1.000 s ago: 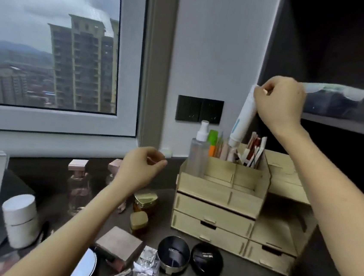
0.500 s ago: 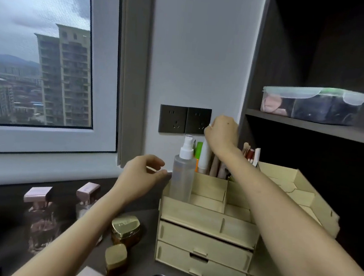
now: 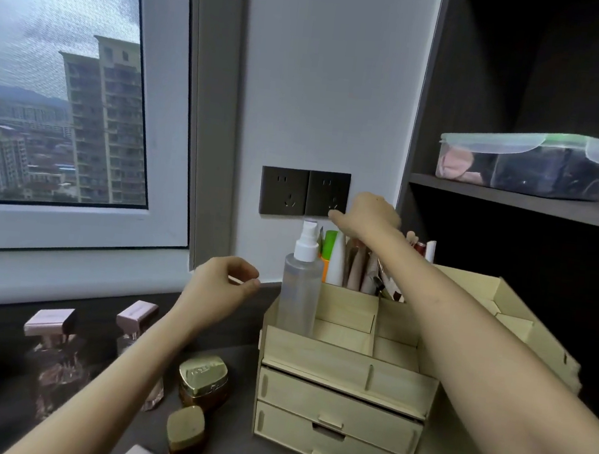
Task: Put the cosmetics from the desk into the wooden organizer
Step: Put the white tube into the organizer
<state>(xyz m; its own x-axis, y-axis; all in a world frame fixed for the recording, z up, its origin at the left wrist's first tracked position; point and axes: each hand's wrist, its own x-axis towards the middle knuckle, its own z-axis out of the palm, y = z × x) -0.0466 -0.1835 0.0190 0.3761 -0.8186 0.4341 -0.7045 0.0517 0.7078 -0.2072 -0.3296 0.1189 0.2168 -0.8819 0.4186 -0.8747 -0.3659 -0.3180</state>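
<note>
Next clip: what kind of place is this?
Probably a home dressing desk, high up: a wooden organizer holding cosmetics, perfume bottles beside it, and a window overlooking apartment towers.

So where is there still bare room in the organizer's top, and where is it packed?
Free: the shallow front compartments of the wooden organizer, between the spray bottle and the right forearm. Its slanted right-side tray looks bare too. Packed: the back row of tubes under the right hand, and the desk around the gold-lidded jars.
</note>
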